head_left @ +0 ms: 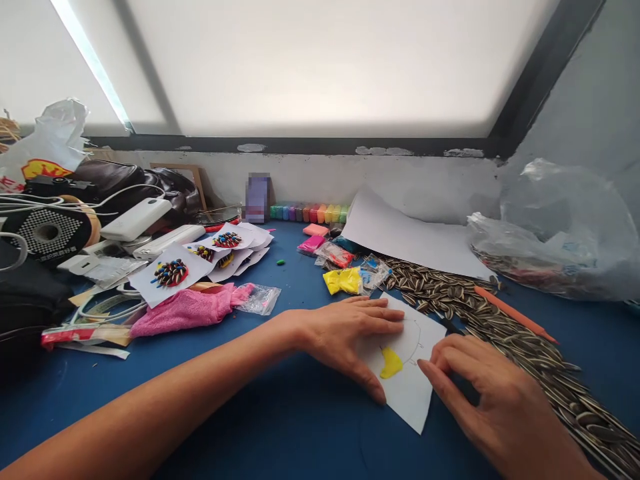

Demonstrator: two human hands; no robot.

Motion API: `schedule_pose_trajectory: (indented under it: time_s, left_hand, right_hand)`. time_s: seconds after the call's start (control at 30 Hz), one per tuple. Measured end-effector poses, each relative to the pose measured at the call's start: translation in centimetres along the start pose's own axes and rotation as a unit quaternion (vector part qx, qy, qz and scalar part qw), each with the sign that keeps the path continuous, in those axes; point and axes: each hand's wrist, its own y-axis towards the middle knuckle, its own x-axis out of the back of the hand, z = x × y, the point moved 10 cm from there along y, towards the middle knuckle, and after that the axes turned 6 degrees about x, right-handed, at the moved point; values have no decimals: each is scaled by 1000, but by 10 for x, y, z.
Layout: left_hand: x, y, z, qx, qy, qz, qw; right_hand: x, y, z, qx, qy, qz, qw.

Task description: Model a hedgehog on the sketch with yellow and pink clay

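A piece of white paper (410, 403) lies on the blue table, turned at an angle. On it a thin drawn outline curves to the right of a flat yellow clay patch (391, 363). My left hand (350, 337) rests flat on the paper's left part, fingers spread, thumb near the lower edge. By the right edge, my right hand (480, 387) has its fingers curled and the thumb close to the index finger; whatever they may hold is hidden. A dark slim object (450, 325) shows partly behind that hand.
Striped sunflower seeds (480, 317) spread along the right, with an orange stick-like tool (517, 313) among them. Yellow clay packet (343, 281), pink cloth (187, 312) and seed-decorated paper pieces (173, 273) lie beyond my left arm. A clear plastic bag (565, 227) stands at back right.
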Motion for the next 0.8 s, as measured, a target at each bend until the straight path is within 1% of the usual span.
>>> schedule_pose_trajectory:
  time_s: [0.13,0.2,0.37,0.63,0.8]
  left_hand:
    - [-1,-1,4,7,-13,4,1000]
    - [-2,-1,5,11,-17,9,1000]
    - [-4,-1,6,15,-18,18,1000]
    - [-7,0,8,13,-24,19,999]
    - [-6,0,8,8,-27,16,999]
  right_hand:
    - [4,-4,-2,12,-32,-40,999]
    - [4,-5,1,21,-35,-47,998]
    - [1,-5,11,32,-35,-53,997]
    - [-12,-9,16,49,-50,-39,997]
    - [-10,-5,25,69,-59,-35,995]
